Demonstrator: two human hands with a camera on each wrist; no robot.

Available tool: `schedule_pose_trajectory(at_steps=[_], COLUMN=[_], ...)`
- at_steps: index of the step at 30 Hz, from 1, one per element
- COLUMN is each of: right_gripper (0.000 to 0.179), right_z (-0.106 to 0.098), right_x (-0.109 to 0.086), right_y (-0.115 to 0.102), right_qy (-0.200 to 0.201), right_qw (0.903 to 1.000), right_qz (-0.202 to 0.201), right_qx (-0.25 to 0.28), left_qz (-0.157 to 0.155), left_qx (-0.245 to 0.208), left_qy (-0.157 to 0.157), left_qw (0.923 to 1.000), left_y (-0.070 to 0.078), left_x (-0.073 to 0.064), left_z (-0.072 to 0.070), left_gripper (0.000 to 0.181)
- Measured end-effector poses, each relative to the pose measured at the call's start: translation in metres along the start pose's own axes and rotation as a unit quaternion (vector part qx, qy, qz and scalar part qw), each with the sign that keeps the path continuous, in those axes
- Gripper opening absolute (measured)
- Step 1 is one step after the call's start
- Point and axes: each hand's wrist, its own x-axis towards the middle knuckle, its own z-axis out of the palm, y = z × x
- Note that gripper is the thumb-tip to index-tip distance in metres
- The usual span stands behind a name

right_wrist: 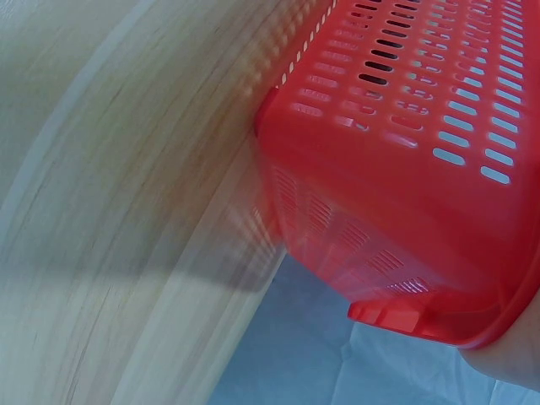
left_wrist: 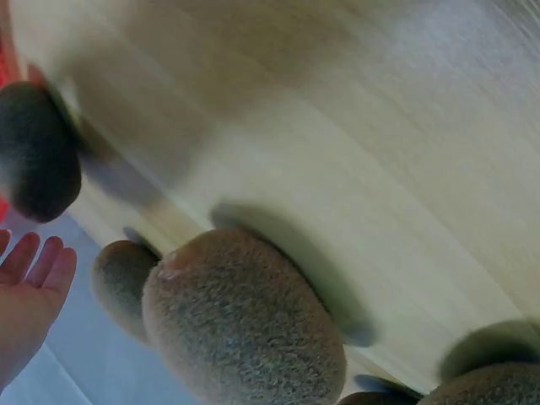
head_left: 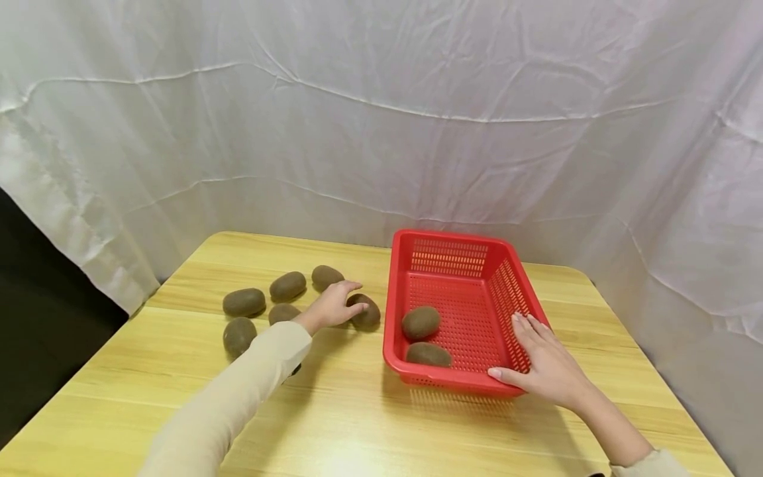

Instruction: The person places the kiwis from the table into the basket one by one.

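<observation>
My left hand [head_left: 330, 306] reaches over the table, thumb and fingers spread around a kiwi [head_left: 369, 317] just left of the basket. In the left wrist view, its straight fingers [left_wrist: 52, 274] point toward a kiwi [left_wrist: 38, 156] with a gap between them. My right hand [head_left: 548, 364] rests on the near right corner of a red plastic basket [head_left: 456, 379]. The fingers there extend over the side rim, and the thumb lies on the front rim. Inside the basket are two kiwis, one [head_left: 420, 322] behind the other [head_left: 429, 355].
Several more kiwis lie left of my left hand, among them one [head_left: 244, 302] at the far left and one [head_left: 326, 278] at the back. My left forearm partly covers another kiwi [head_left: 283, 313]. A pale curtain [head_left: 357, 132] hangs behind the wooden table [head_left: 352, 424].
</observation>
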Motion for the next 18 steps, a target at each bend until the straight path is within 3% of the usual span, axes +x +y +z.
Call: schedule_pose_trajectory(at_steps=[6,18], right_gripper=[0.103,0.103], right_z=[0.0011,0.0005], right_x=[0.0001,0.0007], right_y=[0.0010,0.0009], right_qy=[0.001,0.000], right_qw=[1.0000,1.0000], right_qz=[-0.001,0.000], right_qx=[0.001,0.000], left_qz=[0.008,-0.015], left_qx=[0.010,-0.006], left_qy=[-0.003,-0.028], left_qw=[0.9999,0.9995], left_y=[-0.0025,-0.0054], left_x=[0.0020,-0.0012], left_z=[0.0075,0.0094], left_gripper=[0.051,0.054])
